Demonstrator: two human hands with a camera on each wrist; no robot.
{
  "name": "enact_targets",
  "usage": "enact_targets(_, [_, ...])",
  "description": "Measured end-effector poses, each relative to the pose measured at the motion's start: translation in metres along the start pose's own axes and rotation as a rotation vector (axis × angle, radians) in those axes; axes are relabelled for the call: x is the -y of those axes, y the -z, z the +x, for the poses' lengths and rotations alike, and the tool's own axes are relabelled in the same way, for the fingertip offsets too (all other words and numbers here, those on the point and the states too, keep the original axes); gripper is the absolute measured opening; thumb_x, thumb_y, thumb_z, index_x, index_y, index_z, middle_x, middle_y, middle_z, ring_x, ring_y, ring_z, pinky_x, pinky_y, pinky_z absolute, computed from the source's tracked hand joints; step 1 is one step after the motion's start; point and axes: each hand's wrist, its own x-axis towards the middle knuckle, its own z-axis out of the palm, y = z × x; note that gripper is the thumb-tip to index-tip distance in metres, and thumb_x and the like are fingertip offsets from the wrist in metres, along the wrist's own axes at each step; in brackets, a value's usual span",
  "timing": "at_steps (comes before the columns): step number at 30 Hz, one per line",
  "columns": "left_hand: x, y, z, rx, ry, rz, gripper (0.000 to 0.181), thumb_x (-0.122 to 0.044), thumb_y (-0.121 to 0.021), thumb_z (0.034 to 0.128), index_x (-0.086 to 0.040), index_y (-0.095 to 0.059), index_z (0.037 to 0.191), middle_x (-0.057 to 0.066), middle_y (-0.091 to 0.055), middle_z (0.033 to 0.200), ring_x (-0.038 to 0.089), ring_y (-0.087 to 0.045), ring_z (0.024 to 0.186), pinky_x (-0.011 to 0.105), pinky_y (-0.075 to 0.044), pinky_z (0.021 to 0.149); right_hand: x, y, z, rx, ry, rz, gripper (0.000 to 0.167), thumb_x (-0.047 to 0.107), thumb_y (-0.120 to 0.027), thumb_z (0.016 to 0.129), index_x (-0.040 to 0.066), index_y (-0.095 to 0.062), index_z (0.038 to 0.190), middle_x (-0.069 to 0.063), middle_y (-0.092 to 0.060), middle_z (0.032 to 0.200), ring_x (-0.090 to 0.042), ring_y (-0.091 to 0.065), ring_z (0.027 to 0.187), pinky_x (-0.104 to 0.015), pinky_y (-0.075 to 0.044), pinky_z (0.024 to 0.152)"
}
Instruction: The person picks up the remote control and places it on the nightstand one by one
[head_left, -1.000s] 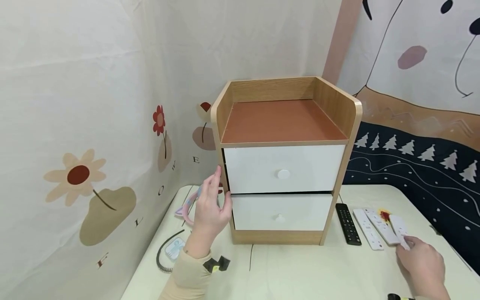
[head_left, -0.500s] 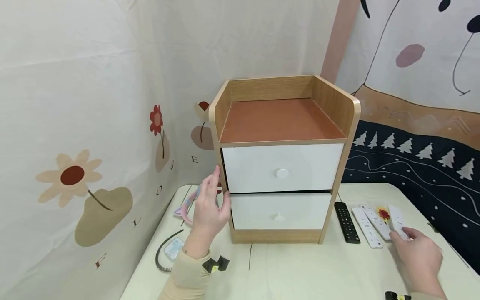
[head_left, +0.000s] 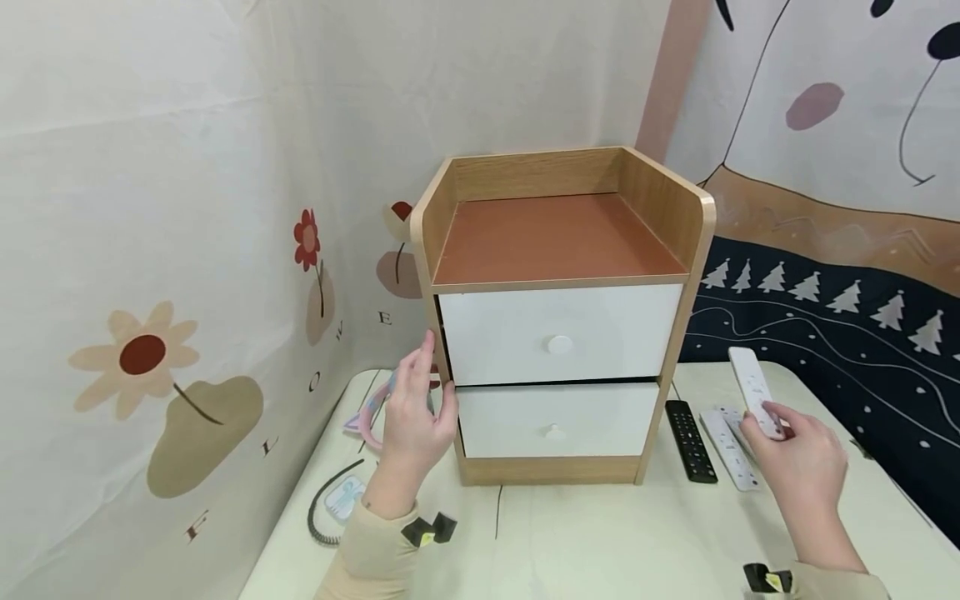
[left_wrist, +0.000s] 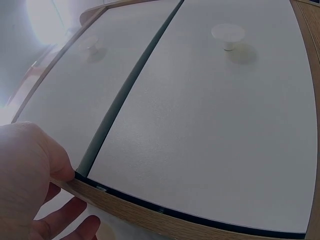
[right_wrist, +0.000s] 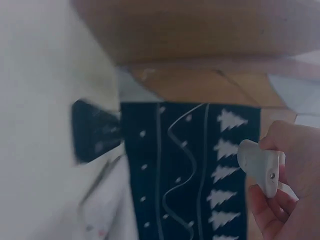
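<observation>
Picking up a white remote (head_left: 750, 382) seems the step in hand: the right hand (head_left: 806, 458) pinches its near end, the rest jutting ahead above the table (head_left: 622, 542). The left hand (head_left: 411, 425), fingers extended, touches the cabinet (head_left: 551, 472) beside it. Next likely calls for a steady pinch.

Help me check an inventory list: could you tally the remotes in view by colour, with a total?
Black remote: 1
White remotes: 3 (one held in the right hand, two lying on the table, one of those partly hidden)
Total: 4
</observation>
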Motion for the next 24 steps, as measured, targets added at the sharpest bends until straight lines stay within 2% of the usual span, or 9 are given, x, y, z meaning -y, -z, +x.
enact_targets(6, [-0.002, 0.001, 0.000, 0.005, 0.000, 0.007, 0.084, 0.011, -0.071, 0.0881, 0.000, -0.041, 0.166, 0.029, -0.064, 0.127, 0.031, -0.073, 0.089, 0.043, -0.066, 0.069, 0.041, 0.015, 0.013, -0.151, 0.183, 0.097, 0.040, 0.020, -0.079, 0.087, -0.002, -0.081, 0.120, -0.031, -0.078, 0.097, -0.037, -0.059, 0.089, -0.035, -0.029, 0.071])
enact_targets(9, [-0.004, -0.002, 0.002, 0.006, 0.002, -0.011, 0.084, 0.011, -0.071, 0.0889, -0.001, -0.041, 0.167, 0.029, -0.064, 0.128, 0.031, -0.074, 0.090, 0.043, -0.066, 0.069, 0.061, 0.027, 0.022, -0.230, 0.231, 0.159, 0.038, 0.019, -0.079, 0.089, -0.001, -0.082, 0.121, -0.031, -0.077, 0.099, -0.011, -0.053, 0.087, -0.030, -0.026, 0.076])
enact_targets(12, [-0.006, -0.004, 0.003, 0.001, 0.001, -0.025, 0.084, 0.011, -0.071, 0.0888, -0.001, -0.041, 0.167, 0.029, -0.064, 0.127, 0.032, -0.074, 0.090, 0.044, -0.067, 0.070, 0.079, 0.040, 0.030, -0.303, 0.267, 0.224, 0.038, 0.020, -0.079, 0.091, 0.000, -0.082, 0.123, -0.031, -0.078, 0.102, 0.014, -0.040, 0.093, -0.021, -0.024, 0.080])
enact_targets(14, [-0.008, -0.006, 0.003, -0.005, -0.002, -0.028, 0.085, 0.012, -0.071, 0.0876, -0.001, -0.042, 0.166, 0.029, -0.065, 0.127, 0.031, -0.074, 0.088, 0.043, -0.067, 0.068, 0.091, 0.048, 0.033, -0.361, 0.293, 0.273, 0.037, 0.021, -0.079, 0.092, 0.001, -0.082, 0.123, -0.031, -0.079, 0.104, 0.022, -0.037, 0.096, -0.016, -0.026, 0.082])
enact_targets(18, [-0.010, -0.006, 0.002, -0.006, -0.005, -0.023, 0.085, 0.013, -0.071, 0.0864, -0.001, -0.042, 0.166, 0.028, -0.064, 0.126, 0.031, -0.075, 0.087, 0.043, -0.067, 0.067, 0.120, 0.062, 0.032, -0.475, 0.331, 0.396, 0.034, 0.019, -0.080, 0.092, 0.000, -0.083, 0.120, -0.033, -0.079, 0.108, 0.022, -0.043, 0.099, -0.010, -0.035, 0.084])
enact_targets(24, [-0.010, -0.007, 0.002, 0.013, 0.011, -0.024, 0.081, 0.010, -0.069, 0.0905, 0.000, -0.041, 0.166, 0.030, -0.063, 0.127, 0.033, -0.075, 0.089, 0.042, -0.068, 0.071, 0.175, 0.080, 0.021, -0.611, 0.384, 0.595, 0.032, 0.018, -0.083, 0.085, -0.004, -0.085, 0.109, -0.034, -0.079, 0.110, 0.010, -0.057, 0.104, -0.006, -0.047, 0.084])
